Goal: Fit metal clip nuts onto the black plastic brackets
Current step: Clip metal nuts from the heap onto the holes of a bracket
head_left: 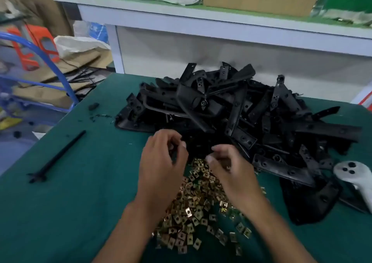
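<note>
Head view: both hands hover over the green worktop [70, 212], fingers curled inward. Left hand [163, 162] and right hand [229, 168] may each pinch something small, but blur hides it; cannot tell. Heap of brass-coloured square metal clip nuts [193, 212] lies beneath the wrists. Big tangled pile of black plastic brackets [241, 111] just beyond. No finished batch visible; most work seemingly remains.

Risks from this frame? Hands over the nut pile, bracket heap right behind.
1. Loose clip nuts are spread toward the near table edge; a forearm sweep may knock some off.
2. The black bracket heap is tangled; pulling one may drag others onto the nuts.
3. Both hands, left hand and right hand, have curled fingers; their contents are unclear.
</note>
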Demonstrator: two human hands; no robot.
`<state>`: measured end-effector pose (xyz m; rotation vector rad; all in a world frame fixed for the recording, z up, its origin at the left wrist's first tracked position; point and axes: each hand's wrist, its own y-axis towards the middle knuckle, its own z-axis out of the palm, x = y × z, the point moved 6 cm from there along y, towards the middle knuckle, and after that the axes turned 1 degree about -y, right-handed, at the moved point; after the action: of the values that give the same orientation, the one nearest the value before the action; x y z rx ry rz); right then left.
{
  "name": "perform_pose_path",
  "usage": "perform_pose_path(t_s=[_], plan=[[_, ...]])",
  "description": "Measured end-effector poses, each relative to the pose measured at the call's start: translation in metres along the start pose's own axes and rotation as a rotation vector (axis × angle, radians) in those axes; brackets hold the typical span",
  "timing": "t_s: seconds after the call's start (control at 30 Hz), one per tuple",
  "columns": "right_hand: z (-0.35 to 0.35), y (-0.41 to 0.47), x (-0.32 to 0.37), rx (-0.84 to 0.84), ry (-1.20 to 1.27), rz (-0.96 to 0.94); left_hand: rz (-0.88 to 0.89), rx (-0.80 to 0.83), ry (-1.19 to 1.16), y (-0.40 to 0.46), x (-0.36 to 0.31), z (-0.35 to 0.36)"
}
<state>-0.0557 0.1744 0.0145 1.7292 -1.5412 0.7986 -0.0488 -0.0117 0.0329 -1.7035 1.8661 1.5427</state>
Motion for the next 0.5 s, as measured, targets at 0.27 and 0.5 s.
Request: perform_pose_path(t_s=[0.27,0.5], plan=[[0.026,0.066,0.010,0.212,0.932,0.487,-0.154,-0.028,-0.090,0.004,0.052,0.007],[0.019,0.018,0.031,0.280,0.781,0.071,-0.300,-0.041,-0.798,0.009,0.058,0.008]])
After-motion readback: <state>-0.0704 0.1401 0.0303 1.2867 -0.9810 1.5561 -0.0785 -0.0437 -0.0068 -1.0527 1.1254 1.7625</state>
